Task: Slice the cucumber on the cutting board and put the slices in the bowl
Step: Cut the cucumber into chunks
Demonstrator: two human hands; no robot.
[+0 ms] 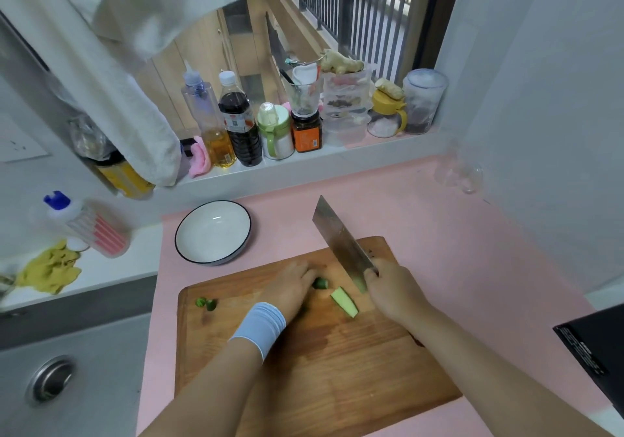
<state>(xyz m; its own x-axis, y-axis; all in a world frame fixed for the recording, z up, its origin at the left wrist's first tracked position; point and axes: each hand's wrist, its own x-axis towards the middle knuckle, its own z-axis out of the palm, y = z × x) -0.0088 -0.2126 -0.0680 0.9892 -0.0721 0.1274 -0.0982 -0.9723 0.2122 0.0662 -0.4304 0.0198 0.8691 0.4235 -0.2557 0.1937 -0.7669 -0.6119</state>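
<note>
On the wooden cutting board (337,352), the left hand (292,288) curls over a cucumber stub (320,283), with a cut wedge (344,301) just to its right. The right hand (393,289) grips a cleaver (341,244), blade slanting far-left. Two end pieces (206,303) lie at the board's left. Beyond the board's far-left corner, the bowl (212,230) sits on the pink counter (456,234).

Left hand (293,286) seemingly holding cucumber (320,283), right hand (391,289) gripping knife (341,240)

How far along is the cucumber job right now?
Early. Done: small end pieces and one cut piece lie on the cutting board. In hand: left hand holds the cucumber, right hand grips the cleaver. Left: more slicing; the bowl holds no slices.
</note>
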